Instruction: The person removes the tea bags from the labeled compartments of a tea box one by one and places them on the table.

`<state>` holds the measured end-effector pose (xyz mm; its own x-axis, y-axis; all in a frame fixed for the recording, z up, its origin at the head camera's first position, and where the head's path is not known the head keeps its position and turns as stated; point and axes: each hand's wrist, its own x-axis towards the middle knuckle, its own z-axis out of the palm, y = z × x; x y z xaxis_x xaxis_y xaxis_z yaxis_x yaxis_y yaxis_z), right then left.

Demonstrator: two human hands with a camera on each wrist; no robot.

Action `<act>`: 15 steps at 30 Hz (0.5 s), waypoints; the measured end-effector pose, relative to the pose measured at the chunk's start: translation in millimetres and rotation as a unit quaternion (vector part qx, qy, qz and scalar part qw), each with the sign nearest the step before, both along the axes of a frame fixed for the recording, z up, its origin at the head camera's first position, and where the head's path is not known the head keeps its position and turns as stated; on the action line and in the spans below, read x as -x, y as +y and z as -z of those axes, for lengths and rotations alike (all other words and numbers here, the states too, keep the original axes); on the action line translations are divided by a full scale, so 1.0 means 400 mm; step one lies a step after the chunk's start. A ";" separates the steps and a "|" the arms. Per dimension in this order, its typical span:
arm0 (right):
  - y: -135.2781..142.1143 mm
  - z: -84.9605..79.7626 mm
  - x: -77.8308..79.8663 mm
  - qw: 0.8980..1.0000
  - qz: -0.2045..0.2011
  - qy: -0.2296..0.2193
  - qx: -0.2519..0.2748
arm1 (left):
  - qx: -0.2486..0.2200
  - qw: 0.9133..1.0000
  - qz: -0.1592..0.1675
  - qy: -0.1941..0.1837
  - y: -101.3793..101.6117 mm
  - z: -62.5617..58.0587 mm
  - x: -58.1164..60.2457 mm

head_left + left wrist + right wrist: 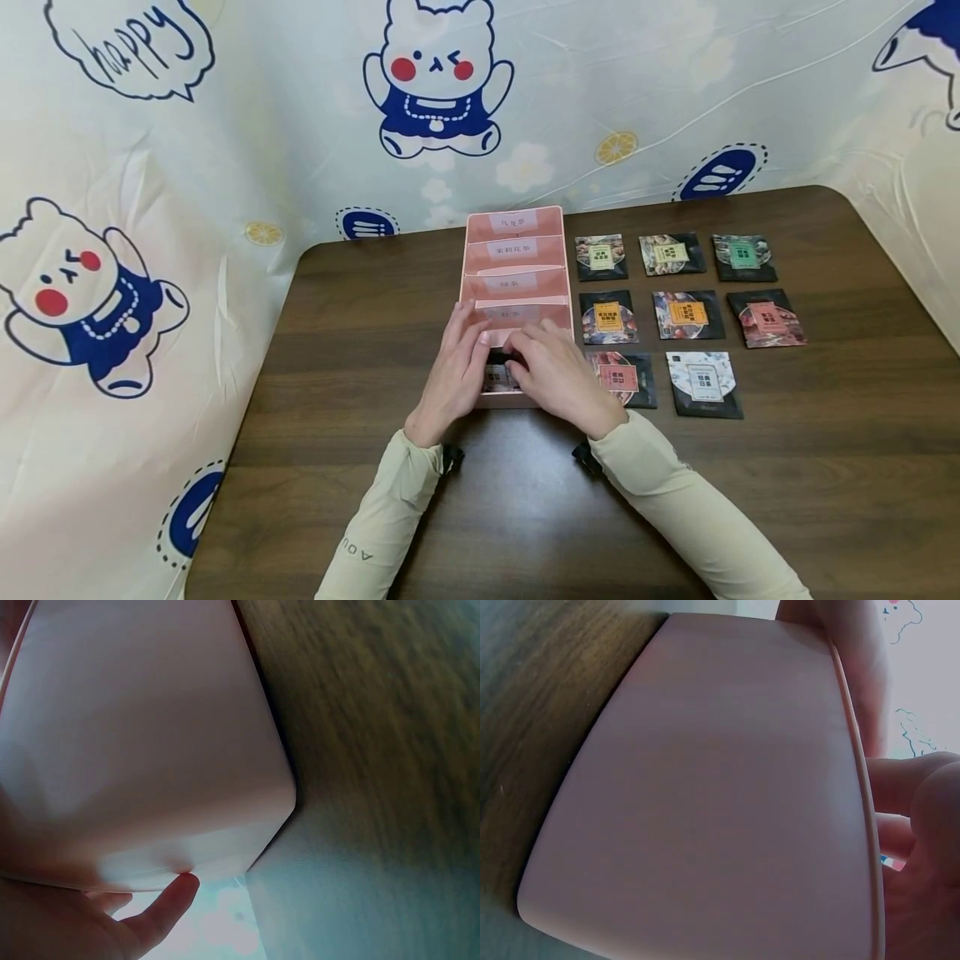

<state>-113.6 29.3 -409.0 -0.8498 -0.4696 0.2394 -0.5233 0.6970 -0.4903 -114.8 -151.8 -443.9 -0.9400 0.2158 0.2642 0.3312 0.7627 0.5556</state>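
A pink divided box (pixel 567 283) stands on the table, its dividers bearing white labels. My left hand (pixel 453 367) is at its left front side. In the left wrist view one fingertip (pixel 180 889) touches the outer wall, while the thumb reaches over the rim. My right hand (pixel 558 375) reaches over the front rim into the front compartment, thumb and fingers bent around a dark tea sachet (pixel 498 377) with a pale label. Both hands partly cover that sachet. The right wrist view shows the right fingers (pixel 900 784) behind the box's front wall (pixel 705 787).
Right of the box, several tea sachets lie in rows, among them an orange-labelled one (pixel 686 314), a green-labelled one (pixel 744 257) and a white one (pixel 705 385). A red-labelled sachet (pixel 628 379) lies partly behind the right hand. A printed cloth (pixel 300 125) hangs behind the brown table (pixel 337 333).
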 end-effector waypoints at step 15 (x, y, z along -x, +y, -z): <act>-0.008 0.011 -0.003 1.000 -0.017 0.005 -0.011 | -0.003 1.000 0.000 -0.002 -0.001 0.002 0.001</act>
<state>-112.3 26.0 -413.4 -0.8308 -0.5036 0.2369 -0.5517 0.6897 -0.4689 -115.2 -152.2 -444.6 -0.9412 0.2144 0.2612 0.3289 0.7591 0.5618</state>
